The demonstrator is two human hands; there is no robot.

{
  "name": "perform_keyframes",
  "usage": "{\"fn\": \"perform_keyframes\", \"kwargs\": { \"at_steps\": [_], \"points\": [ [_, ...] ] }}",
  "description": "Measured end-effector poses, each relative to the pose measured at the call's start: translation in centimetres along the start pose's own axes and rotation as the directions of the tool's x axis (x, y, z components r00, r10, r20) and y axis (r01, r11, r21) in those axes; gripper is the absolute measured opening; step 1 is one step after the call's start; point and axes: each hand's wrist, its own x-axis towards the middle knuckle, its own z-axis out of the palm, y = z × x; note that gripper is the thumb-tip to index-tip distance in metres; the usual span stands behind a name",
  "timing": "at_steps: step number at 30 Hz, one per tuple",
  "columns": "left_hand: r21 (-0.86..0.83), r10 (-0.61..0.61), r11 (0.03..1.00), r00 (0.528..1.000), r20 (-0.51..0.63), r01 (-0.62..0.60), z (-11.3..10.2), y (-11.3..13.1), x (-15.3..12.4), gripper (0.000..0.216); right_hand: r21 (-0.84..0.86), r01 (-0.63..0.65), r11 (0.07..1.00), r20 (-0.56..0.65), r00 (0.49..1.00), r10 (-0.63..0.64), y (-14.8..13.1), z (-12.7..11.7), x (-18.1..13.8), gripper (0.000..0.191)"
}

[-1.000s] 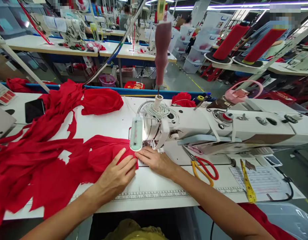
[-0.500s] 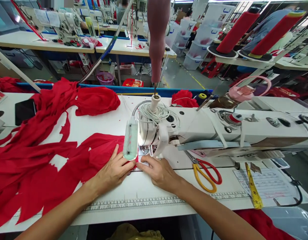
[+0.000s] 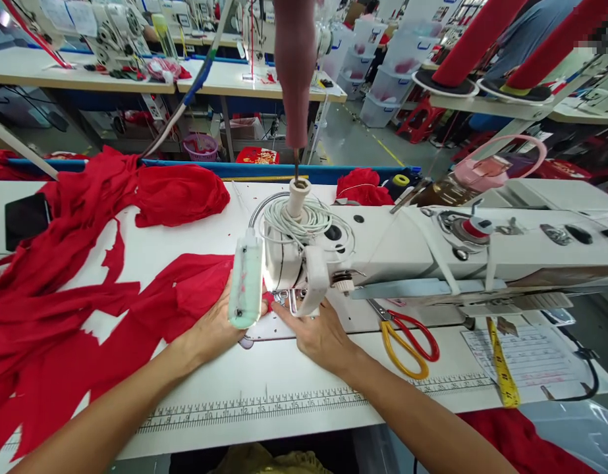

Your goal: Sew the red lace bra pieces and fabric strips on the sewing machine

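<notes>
Red fabric (image 3: 205,289) lies spread over the left of the table, its narrow end reaching the presser foot (image 3: 281,296) of a white sewing machine (image 3: 383,250). My left hand (image 3: 217,326) rests flat on that end, left of the needle area; a pale green light plate (image 3: 246,283) hides most of its fingers. My right hand (image 3: 318,336) lies in front of the machine head, one finger stretched toward the fabric's edge by the foot. The machine head covers its other fingertips in part.
Scissors (image 3: 407,342) with red and yellow handles lie right of my right hand. Farther right are a yellow tape measure (image 3: 502,368) and a written sheet (image 3: 535,362). A black phone (image 3: 27,220) lies far left. A pink-lidded bottle (image 3: 462,184) stands behind the machine.
Both hands have moved farther in toward the presser foot, with the fabric's end. My left fingers have slid behind the light plate. The whole view has shifted slightly.
</notes>
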Motion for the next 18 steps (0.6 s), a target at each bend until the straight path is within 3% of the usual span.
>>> {"fn": "perform_keyframes", "kwargs": {
  "at_steps": [5, 9, 13, 18],
  "points": [
    [-0.009, -0.070, 0.998, 0.993, -0.094, 0.070, 0.5, 0.3, 0.2, 0.025, 0.017, -0.017, 1.000, 0.005, 1.000, 0.017, 0.3, 0.8, -0.4, 0.066],
    [-0.023, -0.056, 0.998, 0.998, -0.040, 0.055, 0.4, -0.2, 0.3, 0.028, 0.025, -0.020, 0.999, 0.001, 1.000, 0.020, 0.4, 0.9, -0.3, 0.063],
    [-0.007, -0.028, 1.000, 1.000, 0.008, 0.028, -0.1, -0.6, 0.8, 0.027, -0.011, 0.002, 1.000, -0.116, 0.993, -0.004, 0.2, 0.3, 0.1, 0.053],
    [0.136, 0.018, 0.990, 1.000, 0.014, -0.020, -0.4, 0.5, 0.7, 0.033, -0.010, -0.011, 1.000, -0.102, 0.995, 0.010, 0.0, -0.2, 0.2, 0.055]
  ]
}}
